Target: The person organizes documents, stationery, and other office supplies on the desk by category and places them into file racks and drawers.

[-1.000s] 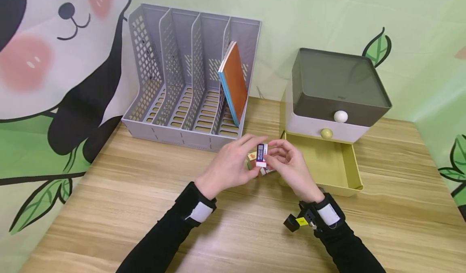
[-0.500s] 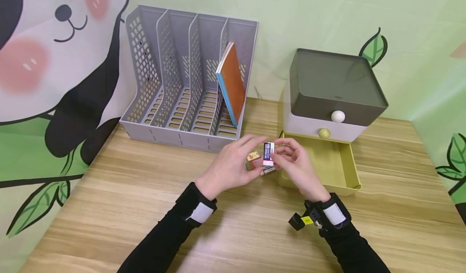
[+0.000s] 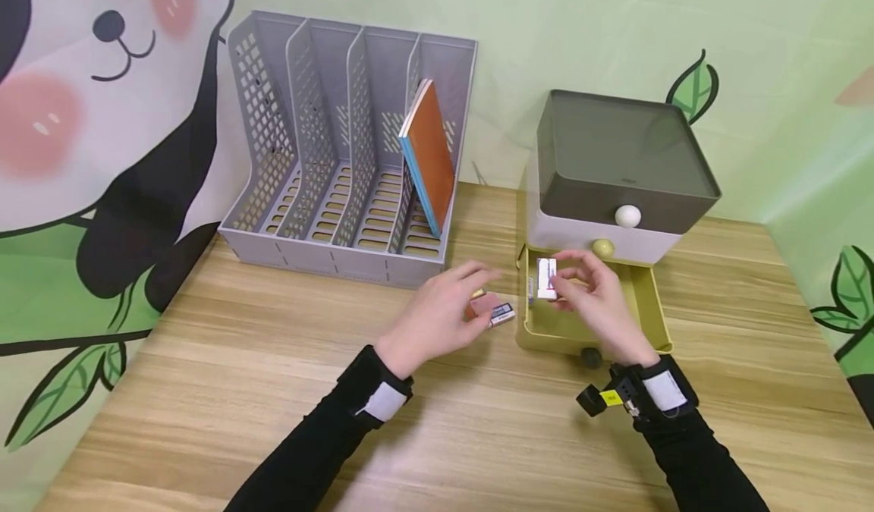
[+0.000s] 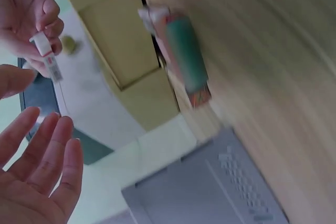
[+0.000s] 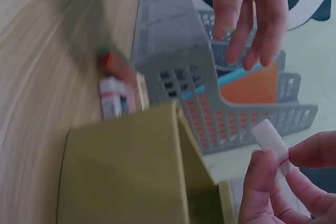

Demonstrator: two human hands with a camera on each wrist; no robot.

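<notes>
My right hand (image 3: 599,299) pinches a white eraser (image 3: 547,278) in a paper sleeve between thumb and fingers, above the left part of the pulled-out yellow drawer (image 3: 580,337). In the right wrist view the eraser (image 5: 270,137) is tilted, its bare white end sticking out beyond the fingertips. My left hand (image 3: 440,315) holds nothing; its fingers spread loosely in the left wrist view. Beside it on the table lies another sleeved eraser (image 3: 502,313). A small green and orange block (image 4: 185,53) lies against that eraser, mostly hidden by the left hand in the head view.
Above the yellow drawer sit a white drawer (image 3: 539,227) and a dark grey one (image 3: 635,140) with round knobs. A grey slotted file rack (image 3: 328,254) stands at the back left, with orange and blue notebooks (image 3: 433,155) in its right slot. Wooden tabletop (image 3: 478,436) lies in front.
My right hand has carried the eraser rightward from beside the left hand to over the yellow drawer. The left hand has stayed nearly in place; the second eraser now shows more fully.
</notes>
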